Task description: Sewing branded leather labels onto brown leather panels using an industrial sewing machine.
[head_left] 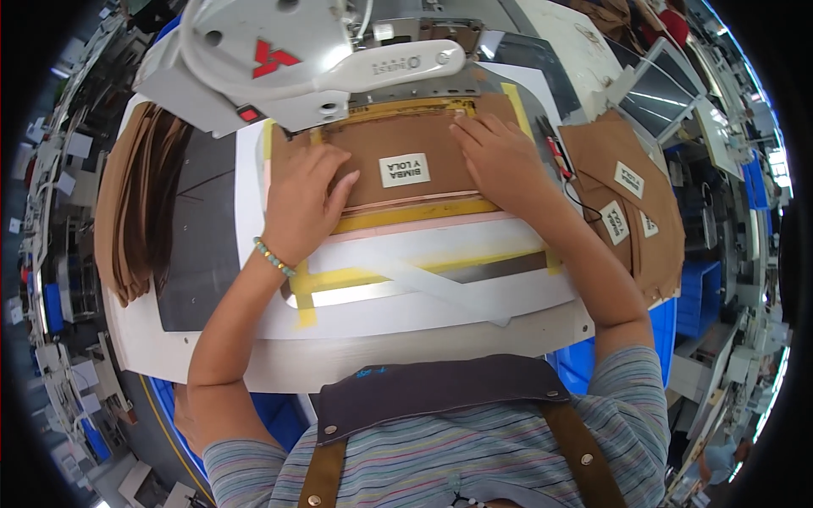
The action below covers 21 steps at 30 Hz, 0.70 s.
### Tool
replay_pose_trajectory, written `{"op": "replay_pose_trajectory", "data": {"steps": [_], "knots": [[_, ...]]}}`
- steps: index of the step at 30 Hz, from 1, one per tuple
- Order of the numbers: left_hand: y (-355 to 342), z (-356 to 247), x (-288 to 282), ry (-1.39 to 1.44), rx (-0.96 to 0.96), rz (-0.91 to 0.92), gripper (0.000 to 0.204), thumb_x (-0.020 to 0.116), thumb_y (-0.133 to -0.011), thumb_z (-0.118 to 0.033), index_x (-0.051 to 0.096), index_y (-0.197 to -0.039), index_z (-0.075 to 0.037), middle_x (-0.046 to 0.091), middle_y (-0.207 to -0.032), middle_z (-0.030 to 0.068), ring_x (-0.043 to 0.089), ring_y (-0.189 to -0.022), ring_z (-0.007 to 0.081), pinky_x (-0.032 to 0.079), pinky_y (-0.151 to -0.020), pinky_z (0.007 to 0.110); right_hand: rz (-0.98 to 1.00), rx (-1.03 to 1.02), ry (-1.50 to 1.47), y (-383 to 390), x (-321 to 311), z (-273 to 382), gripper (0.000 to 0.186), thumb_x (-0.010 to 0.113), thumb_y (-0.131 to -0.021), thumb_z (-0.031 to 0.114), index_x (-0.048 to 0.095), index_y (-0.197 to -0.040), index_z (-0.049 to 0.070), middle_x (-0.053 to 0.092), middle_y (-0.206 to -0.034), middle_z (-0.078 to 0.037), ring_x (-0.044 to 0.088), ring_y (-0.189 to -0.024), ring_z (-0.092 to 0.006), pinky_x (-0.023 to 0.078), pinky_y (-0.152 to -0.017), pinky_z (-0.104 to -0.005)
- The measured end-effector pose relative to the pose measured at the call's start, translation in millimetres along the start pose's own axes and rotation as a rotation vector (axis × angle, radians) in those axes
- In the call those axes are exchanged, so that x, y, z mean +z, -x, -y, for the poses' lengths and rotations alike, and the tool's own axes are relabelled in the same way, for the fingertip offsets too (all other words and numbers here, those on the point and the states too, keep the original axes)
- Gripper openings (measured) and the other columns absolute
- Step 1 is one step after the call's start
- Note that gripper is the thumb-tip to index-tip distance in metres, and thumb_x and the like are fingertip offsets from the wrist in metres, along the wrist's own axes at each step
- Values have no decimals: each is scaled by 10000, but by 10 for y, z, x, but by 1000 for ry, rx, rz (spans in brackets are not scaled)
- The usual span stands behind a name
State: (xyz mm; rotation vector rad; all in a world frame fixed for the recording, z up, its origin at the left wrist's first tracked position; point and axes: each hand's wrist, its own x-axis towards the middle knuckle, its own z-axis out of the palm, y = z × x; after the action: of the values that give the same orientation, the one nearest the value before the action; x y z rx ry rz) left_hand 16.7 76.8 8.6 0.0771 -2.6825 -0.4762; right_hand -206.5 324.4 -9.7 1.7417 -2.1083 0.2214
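Now the brown panel (398, 131) is laid flat by the white machine (279, 51), touched at left and right by left hand (303, 199) and right hand (506, 161), both part-open, nothing clasped.

Head cam (L of worn pair), wide fisheye, upright: looks steeply down from head ht., facing white machine (313, 51) at close range; worktable (288, 366) in front of it spans mid-frame.
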Motion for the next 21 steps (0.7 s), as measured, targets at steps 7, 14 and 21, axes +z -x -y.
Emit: {"op": "replay_pose_trajectory", "data": {"steps": [7,14,21], "knots": [[13,511,108,593,-478,-769,414,774,-1030,-282,548,-1228,4,542,-1229,109,558,-1139,193,504,-990,355,-6,13,-45,-50,18,55,392,725,-912,153,686,-1283,32,696,-1316,-65,630,-1161,-240,535,-861,-396],[-226,831,50,460,-228,-801,680,790,-1016,-305,378,-1440,30,356,-1444,151,400,-1361,258,372,-1185,441,-80,-29,-102,-173,62,144,330,732,-918,177,712,-1221,46,712,-1263,-44,632,-1099,-226,534,-802,-380],[-188,692,-139,348,-274,-753,691,786,-1015,-295,369,-1463,26,349,-1458,150,399,-1411,279,348,-1217,479,28,-13,-106,-250,105,205,369,741,-913,150,713,-1257,19,701,-1288,-64,631,-1114,-249,565,-920,-381]]}}
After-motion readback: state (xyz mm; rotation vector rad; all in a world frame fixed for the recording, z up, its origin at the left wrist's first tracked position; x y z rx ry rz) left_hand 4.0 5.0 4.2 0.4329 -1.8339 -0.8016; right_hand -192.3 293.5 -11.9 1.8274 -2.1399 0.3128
